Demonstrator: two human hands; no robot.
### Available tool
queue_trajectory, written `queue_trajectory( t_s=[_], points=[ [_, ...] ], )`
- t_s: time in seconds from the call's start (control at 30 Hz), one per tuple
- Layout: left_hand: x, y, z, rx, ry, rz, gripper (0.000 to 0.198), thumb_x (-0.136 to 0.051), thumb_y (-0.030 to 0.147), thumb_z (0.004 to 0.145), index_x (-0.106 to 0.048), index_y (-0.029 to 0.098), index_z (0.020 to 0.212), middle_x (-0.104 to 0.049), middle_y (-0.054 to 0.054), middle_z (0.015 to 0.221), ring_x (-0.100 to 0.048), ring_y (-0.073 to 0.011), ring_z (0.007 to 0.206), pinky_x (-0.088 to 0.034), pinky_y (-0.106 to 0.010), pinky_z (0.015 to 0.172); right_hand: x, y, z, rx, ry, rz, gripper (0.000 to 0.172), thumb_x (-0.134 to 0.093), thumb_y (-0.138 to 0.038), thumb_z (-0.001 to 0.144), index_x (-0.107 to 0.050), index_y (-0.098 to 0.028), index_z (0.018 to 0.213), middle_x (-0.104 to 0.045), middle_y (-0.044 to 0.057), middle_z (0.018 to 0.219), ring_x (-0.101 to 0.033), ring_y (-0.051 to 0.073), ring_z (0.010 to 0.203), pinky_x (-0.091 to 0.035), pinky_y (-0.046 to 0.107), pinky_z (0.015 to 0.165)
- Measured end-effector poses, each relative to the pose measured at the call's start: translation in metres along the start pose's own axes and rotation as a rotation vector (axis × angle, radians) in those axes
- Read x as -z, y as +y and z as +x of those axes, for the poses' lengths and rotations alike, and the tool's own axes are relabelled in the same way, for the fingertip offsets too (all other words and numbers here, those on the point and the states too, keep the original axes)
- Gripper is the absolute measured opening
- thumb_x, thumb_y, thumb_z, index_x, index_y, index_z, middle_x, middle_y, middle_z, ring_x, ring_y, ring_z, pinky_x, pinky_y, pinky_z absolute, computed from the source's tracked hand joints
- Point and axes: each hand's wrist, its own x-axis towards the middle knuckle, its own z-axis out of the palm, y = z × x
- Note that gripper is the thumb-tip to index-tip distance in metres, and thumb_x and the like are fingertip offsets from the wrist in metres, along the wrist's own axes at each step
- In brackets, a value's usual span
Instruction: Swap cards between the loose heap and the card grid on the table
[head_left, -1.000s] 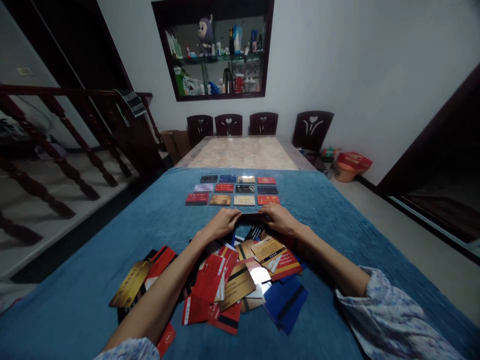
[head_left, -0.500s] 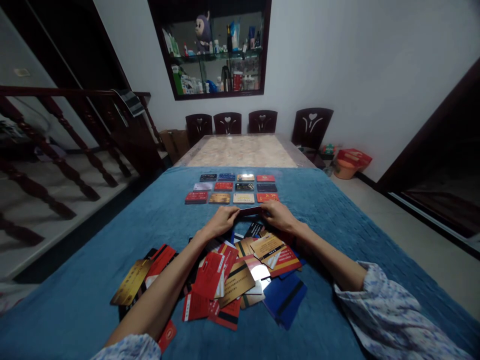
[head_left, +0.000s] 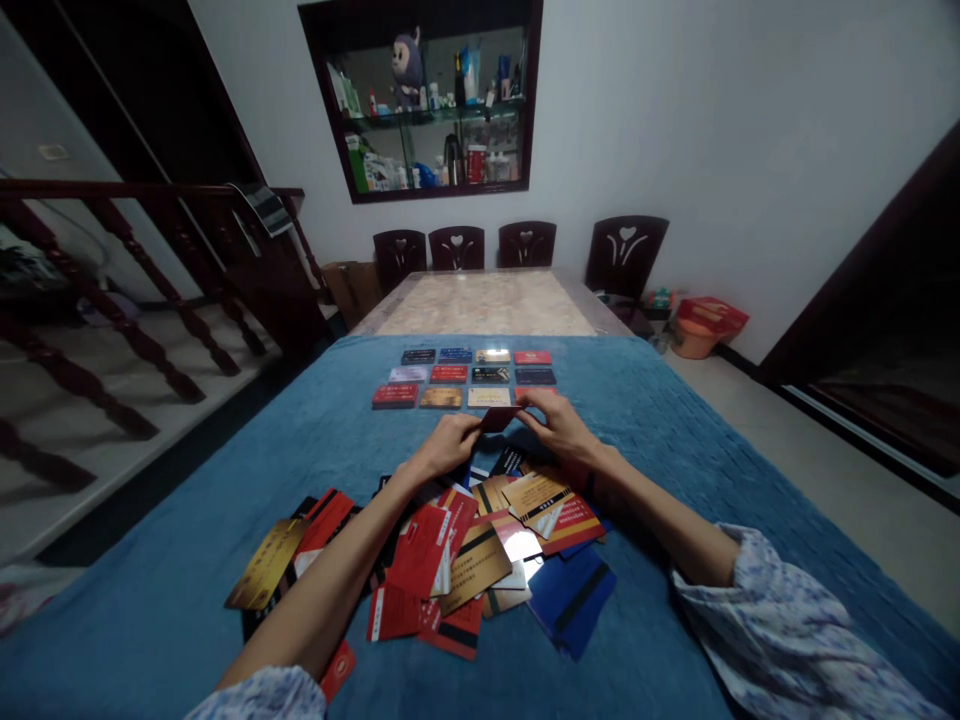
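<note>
My left hand (head_left: 444,446) and my right hand (head_left: 553,425) pinch the two ends of one dark red card (head_left: 499,419), held just above the blue cloth (head_left: 225,480). Right beyond it lies a neat grid of cards (head_left: 469,377) in three rows. Under my forearms spreads a loose pile of cards (head_left: 457,560), red, gold, blue and black, overlapping one another.
The blue cloth covers the near half of a long table; the bare marble top (head_left: 484,303) shows beyond. Several dark chairs (head_left: 529,243) stand at the far end. A wooden railing (head_left: 150,290) runs on the left, a red basin (head_left: 705,325) sits on the floor on the right.
Both hands have lifted the card slightly and moved it away from me, toward the near row of the grid. The card has tilted so its red face shows.
</note>
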Motion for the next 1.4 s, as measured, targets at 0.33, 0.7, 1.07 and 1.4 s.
queue_trajectory(
  t_s=[0.33,0.7,1.07,1.4],
  points=[
    [0.002,0.005,0.0,0.01,0.105,0.012,0.022,-0.055,0.014,0.086,-0.073,0.017,0.098,-0.075,-0.005,0.101,-0.068,-0.0196,0.095,-0.05,-0.03,0.092,0.005,-0.012,0.003,0.091,0.012,-0.316,0.038,-0.032,-0.029,0.101,-0.066,-0.016,0.11,-0.066,0.013,0.094,-0.053,0.025,0.093,-0.037,0.039,0.088],
    [-0.006,0.019,0.0,-0.034,0.241,-0.014,0.015,-0.059,0.01,0.086,-0.068,0.016,0.096,-0.073,-0.006,0.1,-0.066,-0.0188,0.095,-0.05,-0.032,0.089,0.001,-0.016,0.001,0.258,-0.099,-0.465,0.031,-0.041,-0.034,0.102,-0.069,-0.02,0.107,-0.065,0.009,0.09,-0.044,0.023,0.089,-0.028,0.036,0.082],
    [-0.008,0.009,0.001,0.044,0.241,0.051,0.012,-0.06,0.007,0.081,-0.068,0.015,0.086,-0.072,-0.006,0.088,-0.065,-0.0187,0.083,-0.05,-0.03,0.08,-0.007,0.002,-0.003,0.351,0.028,-0.473,0.022,-0.047,-0.021,0.098,-0.068,-0.018,0.102,-0.068,0.008,0.087,-0.048,0.021,0.085,-0.031,0.035,0.078],
    [-0.005,0.001,-0.002,0.128,0.219,0.035,0.022,-0.057,0.007,0.079,-0.062,0.018,0.097,-0.069,-0.003,0.087,-0.064,-0.0186,0.082,-0.049,-0.031,0.081,-0.013,0.006,-0.007,0.232,-0.057,-0.497,0.023,-0.053,-0.021,0.093,-0.063,-0.017,0.114,-0.071,0.011,0.097,-0.053,0.024,0.091,-0.033,0.036,0.082]
  ],
)
